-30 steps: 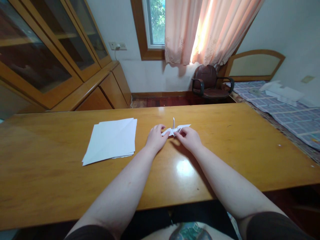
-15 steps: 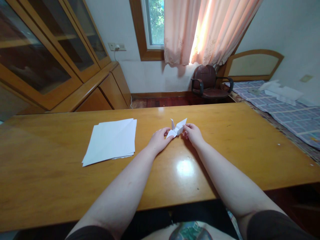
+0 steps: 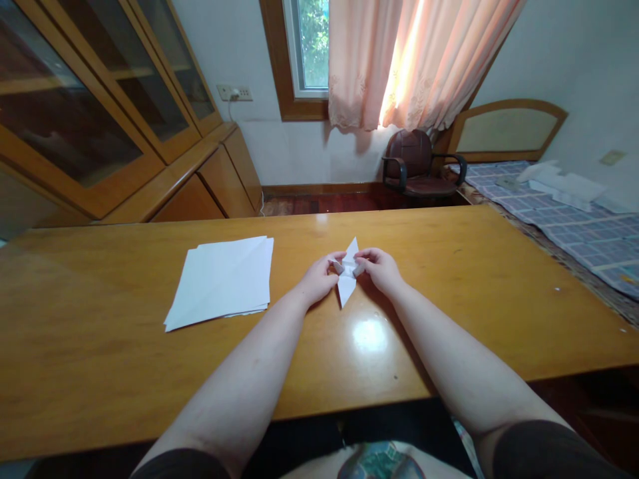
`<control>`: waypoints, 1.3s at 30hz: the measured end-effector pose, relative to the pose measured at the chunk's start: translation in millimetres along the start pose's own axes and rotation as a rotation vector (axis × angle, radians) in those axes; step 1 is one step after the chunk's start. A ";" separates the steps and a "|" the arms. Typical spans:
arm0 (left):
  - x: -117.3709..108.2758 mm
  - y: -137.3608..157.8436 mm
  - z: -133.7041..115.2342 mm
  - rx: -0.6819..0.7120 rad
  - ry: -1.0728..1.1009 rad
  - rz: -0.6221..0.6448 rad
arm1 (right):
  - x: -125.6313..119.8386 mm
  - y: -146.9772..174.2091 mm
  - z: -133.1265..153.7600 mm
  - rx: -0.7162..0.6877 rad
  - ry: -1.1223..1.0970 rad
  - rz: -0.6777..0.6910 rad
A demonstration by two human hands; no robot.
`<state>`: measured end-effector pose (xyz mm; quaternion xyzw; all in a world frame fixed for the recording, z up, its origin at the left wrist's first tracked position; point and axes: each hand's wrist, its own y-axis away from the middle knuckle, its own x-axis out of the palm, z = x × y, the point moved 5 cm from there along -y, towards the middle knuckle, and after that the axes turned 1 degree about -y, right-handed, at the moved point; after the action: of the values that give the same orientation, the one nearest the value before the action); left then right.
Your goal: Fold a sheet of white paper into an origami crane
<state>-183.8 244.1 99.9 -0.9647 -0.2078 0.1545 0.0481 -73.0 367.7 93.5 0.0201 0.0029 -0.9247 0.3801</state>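
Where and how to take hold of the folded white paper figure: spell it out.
Probably best by the two slim ends of the folded paper figure, from left and right at once, where the left grip and right grip are. Its wider wings point toward and away from the person, so pinching only those ends should spare them.

left grip: pinched | right grip: pinched, just beside left | forearms: stretched forward, slanting inward

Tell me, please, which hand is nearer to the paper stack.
Left. The left hand is to the right of the stack, apart from it; the right hand is farther right, at the folded paper's right side.
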 end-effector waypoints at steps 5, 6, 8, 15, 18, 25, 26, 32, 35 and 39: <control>-2.4 1.7 1.4 -0.032 -0.180 0.024 | -2.7 -3.5 -8.8 0.018 0.150 0.076; -3.4 1.5 0.6 -0.033 -0.221 0.017 | -2.6 -4.5 -11.2 0.023 0.163 0.095; -4.4 1.1 -1.2 -0.042 -0.274 0.016 | -2.6 -5.9 -14.6 0.027 0.187 0.123; -3.5 0.5 -6.2 -0.053 -0.312 0.046 | -5.5 -1.8 -0.4 -0.077 0.437 0.105; -3.5 1.0 -6.6 -0.069 -0.327 0.050 | -5.6 -0.9 3.7 -0.099 0.484 0.108; -2.8 1.9 -12.0 -0.084 -0.337 0.059 | -4.4 -3.7 3.1 -0.227 0.564 0.116; -3.0 2.1 -12.9 -0.084 -0.341 0.057 | -4.1 -3.7 2.5 -0.231 0.562 0.122; -1.8 3.8 -17.6 -0.049 -0.345 0.083 | -3.0 -2.4 2.6 -0.264 0.515 0.155; -0.3 3.9 -17.8 -0.044 -0.325 0.098 | -3.8 -3.1 3.3 -0.267 0.520 0.157; 0.4 2.2 -12.0 -0.062 -0.271 0.098 | -3.9 -4.4 4.7 -0.269 0.533 0.160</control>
<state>-178.7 241.9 110.8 -0.9450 -0.1699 0.2788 -0.0176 -73.5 373.4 98.3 0.2118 0.2232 -0.8453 0.4367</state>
